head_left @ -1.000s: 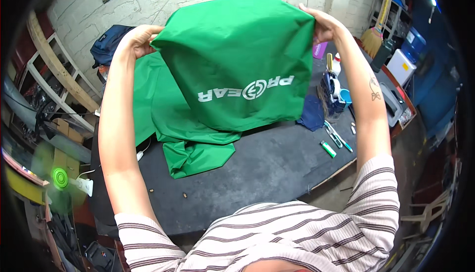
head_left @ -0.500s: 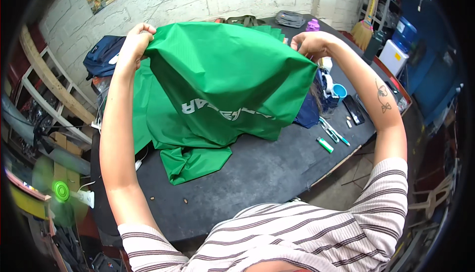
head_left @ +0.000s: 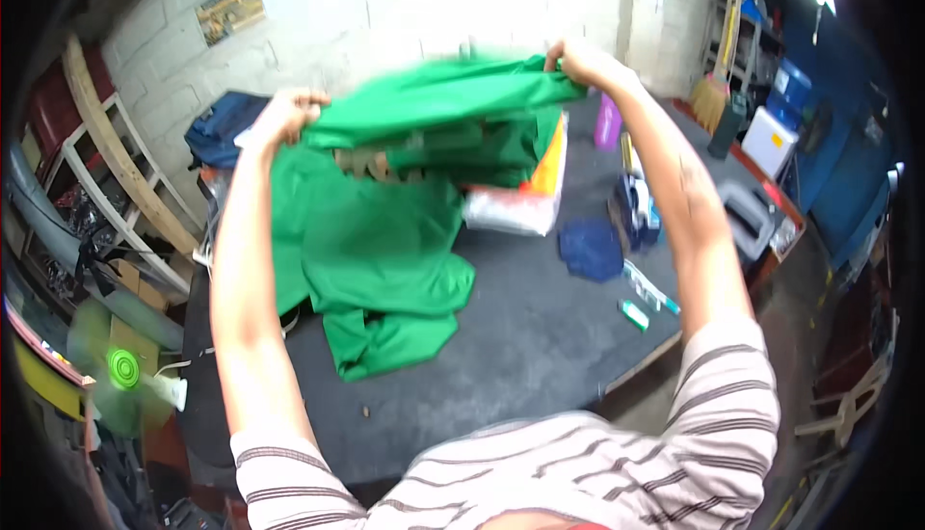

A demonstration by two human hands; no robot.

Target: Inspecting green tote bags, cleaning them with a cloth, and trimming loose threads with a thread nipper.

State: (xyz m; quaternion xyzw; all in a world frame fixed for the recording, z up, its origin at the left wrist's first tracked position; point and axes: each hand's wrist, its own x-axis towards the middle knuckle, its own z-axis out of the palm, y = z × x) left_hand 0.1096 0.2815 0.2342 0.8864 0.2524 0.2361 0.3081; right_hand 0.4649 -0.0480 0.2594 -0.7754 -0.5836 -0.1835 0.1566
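Observation:
Smooth, thin green fabric (head_left: 448, 101) is stretched between my hands above the far side of the table, blurred by motion. My left hand (head_left: 289, 116) is closed on its left end, and my right hand (head_left: 588, 63) pinches its right end. The raised part hangs as a narrow, drooping band. Beneath it, more green fabric (head_left: 381, 231) lies spread and rumpled over the left half of the table; whether the two are one piece I cannot tell. Behind the band a darker green bundle shows in part.
On the black table (head_left: 520, 337) lie a clear plastic packet (head_left: 511, 214), a navy cloth (head_left: 590, 249), thread snips (head_left: 647, 285) and a green lighter (head_left: 634, 314). A purple bottle (head_left: 607, 125) stands far right. A blue backpack (head_left: 224, 130) sits far left; a green fan (head_left: 123, 368) is at left.
The raised fabric has swung up and away, from a wide hanging panel with white print to a narrow band. The plastic packet and navy cloth are now more exposed.

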